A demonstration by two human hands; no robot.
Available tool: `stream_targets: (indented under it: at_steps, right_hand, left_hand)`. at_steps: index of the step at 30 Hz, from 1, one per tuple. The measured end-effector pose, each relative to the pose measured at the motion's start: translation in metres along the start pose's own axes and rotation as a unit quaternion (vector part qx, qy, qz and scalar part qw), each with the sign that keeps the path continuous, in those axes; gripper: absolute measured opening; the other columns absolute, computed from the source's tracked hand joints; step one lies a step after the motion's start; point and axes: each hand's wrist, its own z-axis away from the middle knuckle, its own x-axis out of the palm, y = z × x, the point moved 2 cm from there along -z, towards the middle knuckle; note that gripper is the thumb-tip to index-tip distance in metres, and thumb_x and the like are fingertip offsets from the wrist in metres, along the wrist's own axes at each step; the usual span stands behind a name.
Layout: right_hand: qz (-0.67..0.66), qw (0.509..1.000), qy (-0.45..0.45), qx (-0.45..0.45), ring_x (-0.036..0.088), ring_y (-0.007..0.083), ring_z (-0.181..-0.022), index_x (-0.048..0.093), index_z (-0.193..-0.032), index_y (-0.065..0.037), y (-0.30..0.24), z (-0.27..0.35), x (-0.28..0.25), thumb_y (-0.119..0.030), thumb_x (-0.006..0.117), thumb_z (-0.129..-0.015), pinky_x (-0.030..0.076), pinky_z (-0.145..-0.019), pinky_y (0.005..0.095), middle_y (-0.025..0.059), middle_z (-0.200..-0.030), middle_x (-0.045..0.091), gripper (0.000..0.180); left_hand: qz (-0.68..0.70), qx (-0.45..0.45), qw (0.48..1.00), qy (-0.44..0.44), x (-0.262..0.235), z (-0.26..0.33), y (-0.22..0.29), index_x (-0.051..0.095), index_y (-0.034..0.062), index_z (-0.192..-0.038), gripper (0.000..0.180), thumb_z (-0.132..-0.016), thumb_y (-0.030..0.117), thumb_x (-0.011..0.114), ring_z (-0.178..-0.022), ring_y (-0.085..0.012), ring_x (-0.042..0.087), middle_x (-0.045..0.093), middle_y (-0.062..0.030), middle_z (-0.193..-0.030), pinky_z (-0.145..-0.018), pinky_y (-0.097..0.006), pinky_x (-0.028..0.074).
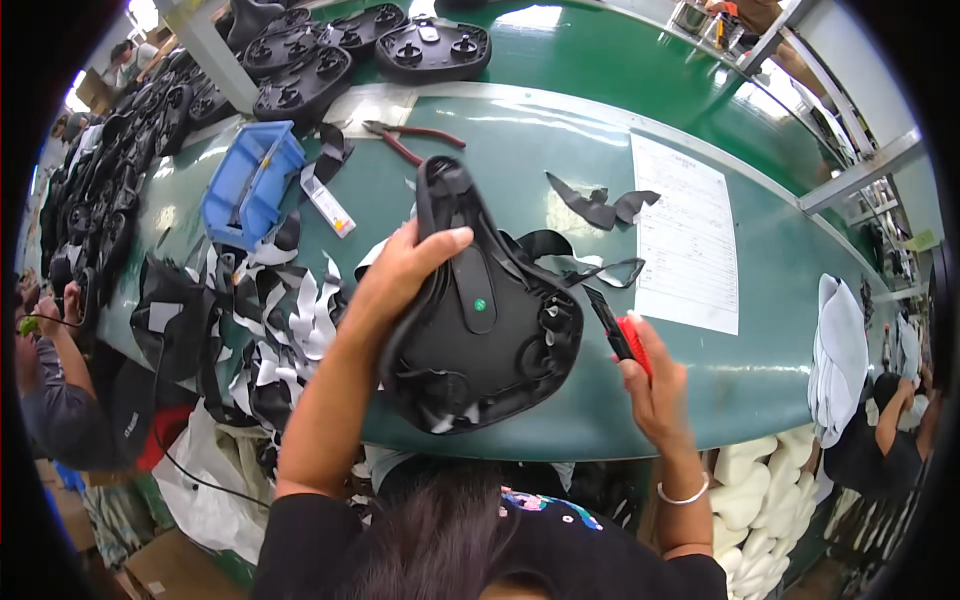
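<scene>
A black bicycle saddle is held with its underside up, its narrow nose pointing away from me. My left hand grips its left edge near the nose, thumb on the underside. A small green round sticker marks the saddle's middle. Just right of the saddle, my right hand is closed on a red-handled utility knife, its dark blade end pointing up toward the saddle. A thin black strip of trimmed cover loops out from the saddle's right edge, near the blade end; whether they touch I cannot tell.
Black-and-white scraps heap left of the saddle. Beyond lie a blue bin, red-handled pliers, loose black scraps and a printed sheet. More saddles stand at the back. Cream foam pads are below right; other people work at both sides.
</scene>
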Motion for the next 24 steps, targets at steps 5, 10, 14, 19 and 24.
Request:
stream_targets:
  at_steps: [5,10,14,19,24]
  right_hand:
    - [0.266,0.934,-0.081,-0.225,0.050,0.0229,-0.052,0.050,-0.135,-0.020,-0.015,-0.038,-0.014,-0.005,0.060,-0.082,0.042,-0.047,0.0348,0.0072,-0.071,0.054,0.056]
    - [0.311,0.932,-0.138,-0.126,0.049,0.0257,-0.048,0.042,-0.141,-0.024,-0.006,-0.015,-0.013,-0.007,0.057,-0.085,0.039,-0.043,0.0387,0.0087,-0.067,0.047,0.061]
    - [0.223,0.973,-0.048,0.012,0.052,0.0313,-0.048,0.038,-0.143,-0.020,-0.015,0.041,0.036,-0.008,0.060,-0.087,0.043,-0.046,0.0422,0.0117,-0.065,0.050,0.061]
    - [0.162,0.979,-0.051,0.111,0.063,0.0359,-0.065,0.040,-0.141,-0.012,-0.048,0.085,0.044,-0.008,0.063,-0.087,0.052,-0.060,0.0433,0.0172,-0.080,0.063,0.059]
    - [0.001,0.993,0.097,0.069,0.068,0.0222,-0.093,0.042,-0.134,-0.002,-0.033,0.045,0.020,-0.004,0.065,-0.085,0.054,-0.080,0.0326,0.0198,-0.122,0.060,0.054]
  left_hand:
    - [-0.179,-0.018,0.983,-0.036,0.019,-0.017,0.030,0.059,-0.0030,-0.104,0.043,-0.080,0.031,0.066,-0.071,-0.0131,0.060,0.063,-0.0077,-0.086,-0.065,-0.027,0.050]
    - [-0.257,0.012,0.965,-0.047,0.022,-0.035,0.028,0.062,-0.0050,-0.100,0.044,-0.075,0.030,0.064,-0.071,-0.0139,0.060,0.064,-0.0095,-0.084,-0.066,-0.027,0.049]
    - [-0.229,0.033,0.972,0.037,0.011,-0.009,0.020,0.060,-0.0050,-0.095,0.037,-0.077,0.026,0.061,-0.067,-0.0123,0.058,0.062,-0.0074,-0.079,-0.063,-0.027,0.048]
    - [-0.148,0.050,0.977,0.145,0.000,0.032,-0.002,0.058,-0.0038,-0.102,0.037,-0.080,0.026,0.062,-0.074,-0.0119,0.057,0.061,-0.0070,-0.087,-0.068,-0.026,0.047]
    - [-0.073,0.048,0.980,0.177,-0.006,0.053,-0.014,0.058,-0.0040,-0.105,0.041,-0.081,0.029,0.064,-0.082,-0.0131,0.056,0.061,-0.0081,-0.091,-0.076,-0.027,0.046]
